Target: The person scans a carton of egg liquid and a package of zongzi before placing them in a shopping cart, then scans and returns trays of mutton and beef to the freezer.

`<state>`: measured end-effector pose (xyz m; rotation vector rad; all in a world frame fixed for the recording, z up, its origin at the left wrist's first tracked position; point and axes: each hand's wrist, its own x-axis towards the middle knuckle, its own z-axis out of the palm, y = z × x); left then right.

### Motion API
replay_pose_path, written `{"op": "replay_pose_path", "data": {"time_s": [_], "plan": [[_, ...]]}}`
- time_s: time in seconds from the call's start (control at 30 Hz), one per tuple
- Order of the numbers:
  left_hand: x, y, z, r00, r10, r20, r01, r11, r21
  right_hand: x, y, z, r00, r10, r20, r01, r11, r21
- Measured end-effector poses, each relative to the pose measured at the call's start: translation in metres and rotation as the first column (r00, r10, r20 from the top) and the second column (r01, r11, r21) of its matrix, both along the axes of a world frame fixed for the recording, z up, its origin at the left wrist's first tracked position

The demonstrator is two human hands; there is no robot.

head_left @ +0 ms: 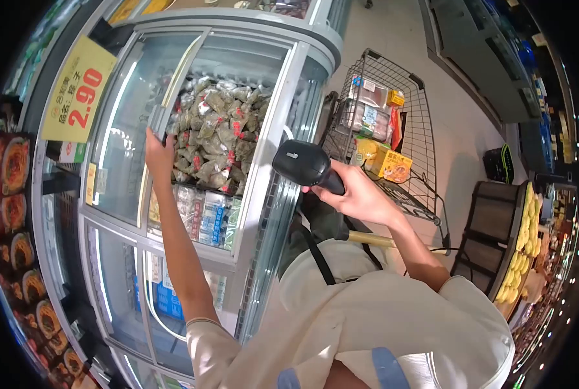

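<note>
In my right hand [361, 194] is a black barcode scanner [300, 163], its rounded head turned toward the chest freezer [261, 175]. My fingers wrap around its handle. My left hand [160, 153] grips the edge of the freezer's sliding glass door [124, 139], the fingertips partly hidden behind the frame. Beside that hand, under the open part of the freezer, lies a heap of leaf-wrapped zongzi [218, 133], some with red labels. Several packaged goods [205, 211] sit in front of the heap, nearer to my body.
A wire shopping cart [425, 123] with packaged foods stands to the right of the freezer. A yellow price sign [79, 91] reading 2.90 is mounted on the left side. Yellow fruit [519, 259] lies on a display at the far right.
</note>
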<state>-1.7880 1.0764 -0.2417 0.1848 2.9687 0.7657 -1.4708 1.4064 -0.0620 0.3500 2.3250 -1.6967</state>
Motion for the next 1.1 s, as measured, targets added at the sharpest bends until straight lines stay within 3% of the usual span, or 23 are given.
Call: {"op": "replay_pose_path", "data": {"time_s": [0.03,0.1,0.17,0.27,0.37,0.47,0.53,0.6,0.67,0.73,0.77,0.83,0.87,0.97,1.0,1.07,1.1], "plan": [[-0.006,-0.005,-0.002,1.0,-0.005,0.023,0.005,1.0,0.005,0.019,0.005,0.004,1.0,-0.017,0.001,0.017,1.0,-0.016],[-0.035,-0.016,-0.023,0.943,-0.159,-0.291,0.085,0.964,-0.25,0.068,0.015,0.012,0.995,-0.101,0.0,0.101,0.991,-0.085],[-0.044,-0.014,-0.022,0.979,-0.147,-0.138,0.125,0.98,-0.157,0.098,0.021,0.015,0.992,-0.126,-0.012,0.124,0.989,-0.077],[-0.048,-0.006,-0.025,0.999,-0.012,-0.037,0.005,0.985,-0.175,0.138,0.036,0.036,0.981,-0.188,0.055,0.189,0.982,-0.024],[-0.005,0.019,-0.029,0.989,-0.013,-0.147,-0.018,0.978,-0.207,0.185,0.057,0.05,0.961,-0.275,0.04,0.274,0.961,0.027],[0.037,0.045,-0.025,0.981,-0.145,-0.131,0.107,0.959,-0.261,0.241,0.081,0.047,0.884,-0.447,-0.136,0.439,0.895,-0.084],[0.072,0.07,-0.025,0.967,-0.204,-0.154,0.159,0.951,-0.264,0.274,0.114,0.08,0.837,-0.519,-0.175,0.515,0.854,-0.073],[0.112,0.1,-0.018,0.955,-0.233,-0.185,0.196,0.96,-0.198,0.302,0.138,0.116,0.692,-0.699,-0.179,0.697,0.712,-0.085],[0.146,0.125,-0.017,0.965,-0.209,-0.158,0.186,0.971,-0.153,0.336,0.165,0.141,0.592,-0.772,-0.232,0.793,0.609,-0.001],[0.177,0.142,-0.017,0.951,-0.233,-0.202,0.215,0.971,-0.106,0.36,0.181,0.153,0.404,-0.829,-0.388,0.883,0.463,-0.07],[0.196,0.152,-0.022,0.944,-0.19,-0.27,0.167,0.98,-0.105,0.374,0.191,0.151,0.343,-0.834,-0.432,0.905,0.416,-0.084],[0.212,0.151,-0.023,0.979,-0.107,-0.176,0.112,0.994,0.017,0.393,0.202,0.149,0.232,-0.824,-0.517,0.933,0.339,-0.121],[0.22,0.153,-0.025,0.99,-0.071,-0.123,0.081,0.994,0.078,0.401,0.207,0.142,0.216,-0.813,-0.541,0.948,0.307,-0.082],[0.26,0.157,-0.023,0.974,-0.07,-0.215,0.095,0.99,0.105,0.425,0.209,0.085,0.166,-0.792,-0.588,0.98,0.199,0.009],[0.28,0.164,-0.016,0.969,-0.093,-0.231,0.122,0.985,0.118,0.434,0.208,0.051,0.23,-0.723,-0.651,0.973,0.177,0.148],[0.362,0.204,0.041,0.995,-0.094,0.019,0.079,0.917,0.392,0.437,0.194,0.013,0.384,-0.699,-0.603,0.921,0.249,0.298],[0.394,0.216,0.051,0.98,-0.186,-0.078,0.201,0.931,0.304,0.444,0.189,-0.009,0.508,-0.654,-0.56,0.858,0.331,0.392]]}}
